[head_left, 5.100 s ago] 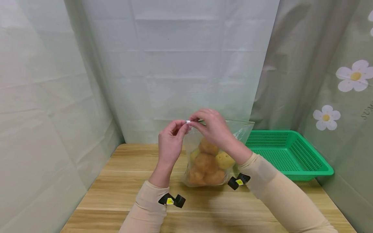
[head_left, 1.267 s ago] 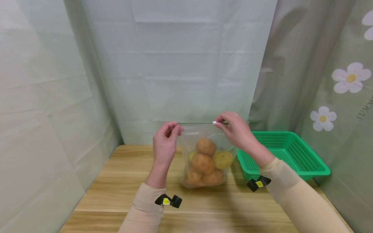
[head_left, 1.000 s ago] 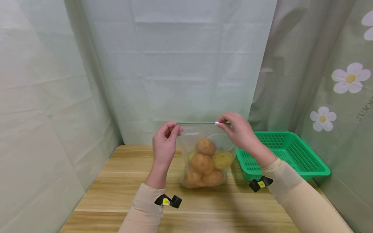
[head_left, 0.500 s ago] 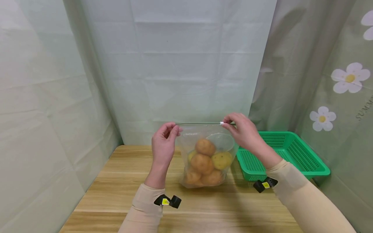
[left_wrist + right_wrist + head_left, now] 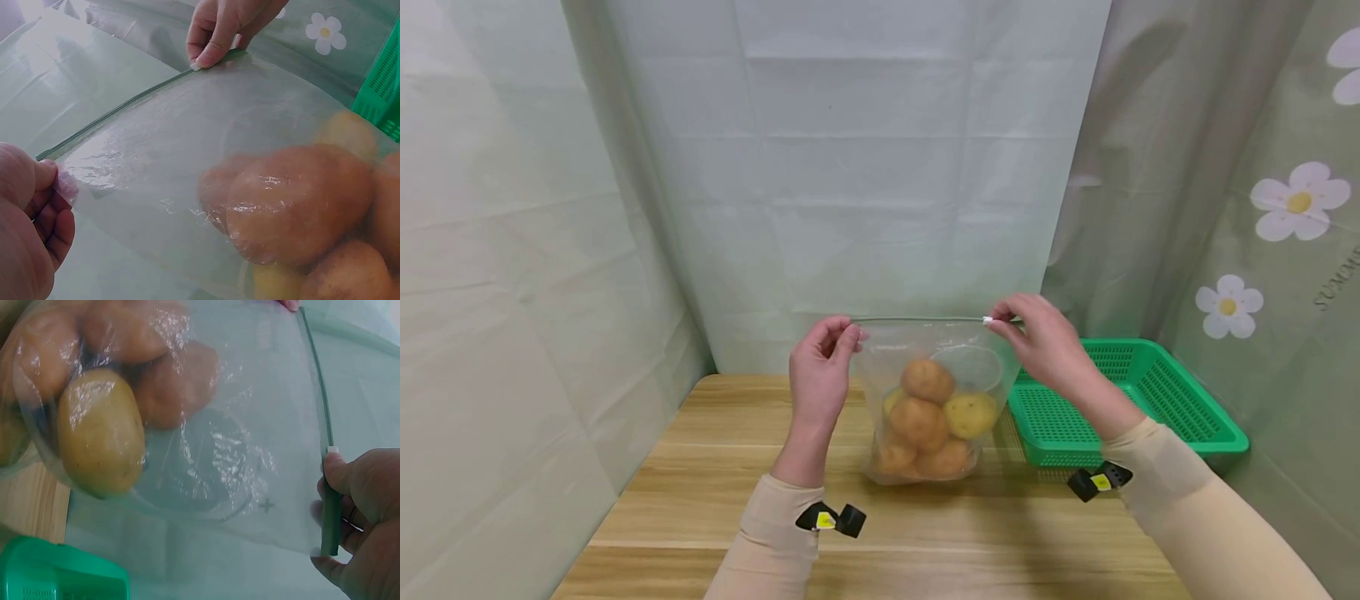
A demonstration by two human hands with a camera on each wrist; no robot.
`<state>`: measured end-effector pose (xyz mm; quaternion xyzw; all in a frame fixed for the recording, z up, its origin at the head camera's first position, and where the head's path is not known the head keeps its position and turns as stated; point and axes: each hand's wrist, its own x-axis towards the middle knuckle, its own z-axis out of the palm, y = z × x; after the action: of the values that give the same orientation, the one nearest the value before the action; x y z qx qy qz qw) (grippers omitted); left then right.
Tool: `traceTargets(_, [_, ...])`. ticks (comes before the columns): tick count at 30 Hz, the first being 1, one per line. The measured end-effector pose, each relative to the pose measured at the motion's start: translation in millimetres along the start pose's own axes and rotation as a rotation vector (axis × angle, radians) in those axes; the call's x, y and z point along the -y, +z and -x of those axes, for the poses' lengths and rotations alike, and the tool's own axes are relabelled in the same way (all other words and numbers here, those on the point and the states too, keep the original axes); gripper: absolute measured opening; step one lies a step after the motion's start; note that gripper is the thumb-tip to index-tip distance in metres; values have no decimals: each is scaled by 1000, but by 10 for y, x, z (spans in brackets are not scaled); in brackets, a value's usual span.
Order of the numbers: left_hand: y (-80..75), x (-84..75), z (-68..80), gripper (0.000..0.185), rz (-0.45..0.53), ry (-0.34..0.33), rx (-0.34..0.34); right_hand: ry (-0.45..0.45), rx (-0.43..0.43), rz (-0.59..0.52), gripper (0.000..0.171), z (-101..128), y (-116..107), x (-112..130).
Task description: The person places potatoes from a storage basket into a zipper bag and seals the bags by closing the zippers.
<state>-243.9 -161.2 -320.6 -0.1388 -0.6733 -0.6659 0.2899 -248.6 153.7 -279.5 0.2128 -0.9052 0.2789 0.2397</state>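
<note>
A clear zip bag (image 5: 887, 350) stands upright on the table, with several potatoes (image 5: 919, 422) inside, some brownish and some yellow. Its green zip strip (image 5: 119, 111) is stretched level along the top. At the strip's left end my left hand (image 5: 822, 367) pinches the bag's upper corner between thumb and fingers. My right hand (image 5: 1048, 346) pinches the small white slider (image 5: 987, 320), close to the strip's right end. In the right wrist view, the strip to the left hand's side of the slider (image 5: 332, 450) looks thin, while the short piece beyond it is wider.
A green plastic basket (image 5: 1206, 408) sits on the right of the wooden table (image 5: 700, 483), just behind my right forearm. Pale curtains (image 5: 865, 167) hang behind and at the left; a flowered one (image 5: 1292, 275) hangs at the right.
My right hand has drawn the white slider rightward, from the bag's left corner nearly to its right end. My left hand stays at the left corner, having shifted slightly left.
</note>
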Motion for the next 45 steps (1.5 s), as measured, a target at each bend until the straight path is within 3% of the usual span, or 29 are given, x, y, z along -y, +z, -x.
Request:
traceTargets(26, [-48,40,0,12,-23,-7,-16,54,0,38,10,135,-156,-189])
traceTargets(45, [-79,77,-7,15,4,-52,-35,98,-9,10,15,242,-265,-264])
